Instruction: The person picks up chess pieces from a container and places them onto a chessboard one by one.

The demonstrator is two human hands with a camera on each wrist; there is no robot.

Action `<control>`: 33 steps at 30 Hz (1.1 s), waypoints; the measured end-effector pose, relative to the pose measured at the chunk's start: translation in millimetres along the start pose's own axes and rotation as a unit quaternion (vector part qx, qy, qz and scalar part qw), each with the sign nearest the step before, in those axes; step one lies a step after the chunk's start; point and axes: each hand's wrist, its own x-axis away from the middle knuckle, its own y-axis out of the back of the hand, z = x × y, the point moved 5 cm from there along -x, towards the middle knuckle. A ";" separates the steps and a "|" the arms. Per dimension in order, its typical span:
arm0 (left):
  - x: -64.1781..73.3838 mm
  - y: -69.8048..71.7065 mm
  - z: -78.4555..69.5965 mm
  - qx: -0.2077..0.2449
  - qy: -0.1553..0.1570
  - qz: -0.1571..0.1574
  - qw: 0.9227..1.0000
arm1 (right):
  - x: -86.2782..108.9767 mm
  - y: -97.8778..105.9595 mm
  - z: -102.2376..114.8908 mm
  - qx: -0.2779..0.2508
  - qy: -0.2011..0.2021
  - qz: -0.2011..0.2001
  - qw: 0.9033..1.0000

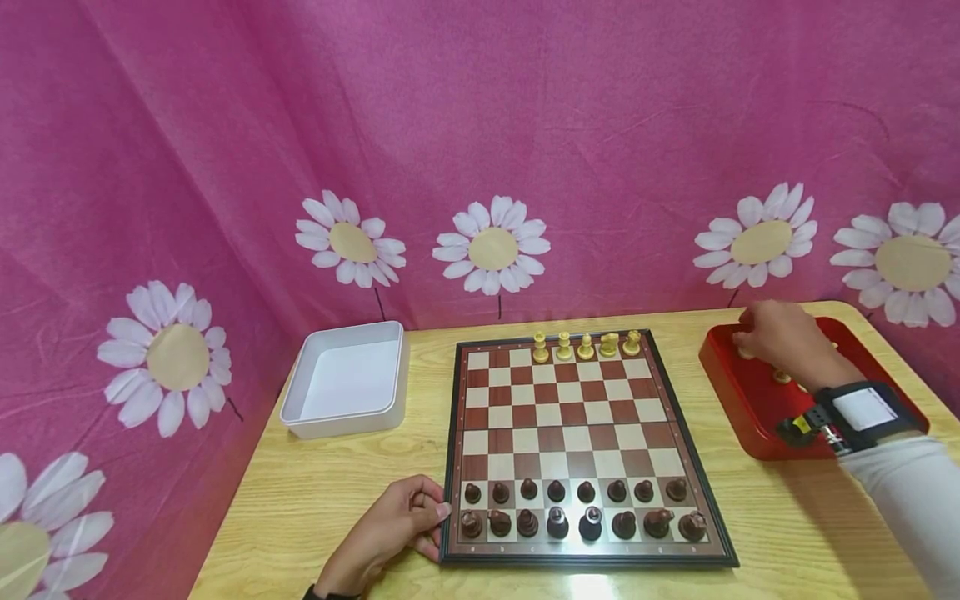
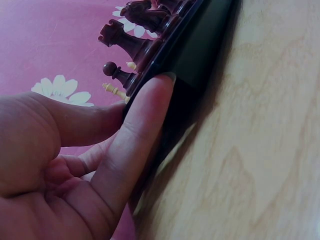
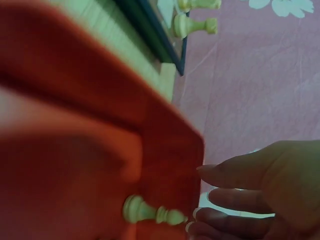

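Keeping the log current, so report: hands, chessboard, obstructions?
Left hand grips chessboard edge. Right hand near cream bishop-shaped piece, red tray. Five cream chessmen on far rank. No obstruction seen.

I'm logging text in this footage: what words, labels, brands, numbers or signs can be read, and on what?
"a": board, near border, small.
"b": same border.
"c": same border.
"h": same border, right end.
Board's other border marks: too small to read.
Yellow patch by the right wristband: too small to tell.
No brands readable.
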 end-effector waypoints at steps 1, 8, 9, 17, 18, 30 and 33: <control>0.1 0.3 0.5 0.001 0.002 -0.001 1.000 | 0.7 -0.5 -2.0 0.000 0.000 0.003 1.000; 1.7 1.4 2.7 0.000 0.003 -0.002 1.000 | 2.1 -1.6 -7.4 -0.006 0.011 -0.002 1.000; 1.7 1.3 2.7 0.000 0.003 -0.001 1.000 | 2.4 -2.2 -8.6 -0.005 0.008 0.003 1.000; 0.9 -0.2 2.6 0.002 0.002 0.001 1.000 | 1.1 -6.5 -12.5 0.020 -0.003 0.025 0.999; 0.8 -0.1 2.4 0.001 0.002 0.000 1.000 | 0.1 -6.6 -12.4 0.025 -0.001 0.026 0.999; 0.5 0.7 0.2 -0.004 0.001 -0.003 1.000 | -9.1 -6.5 -10.8 0.055 -0.007 0.074 0.996; 0.5 1.0 -0.4 -0.004 -0.002 -0.003 1.000 | -11.6 -6.3 -10.1 0.055 -0.014 0.082 0.995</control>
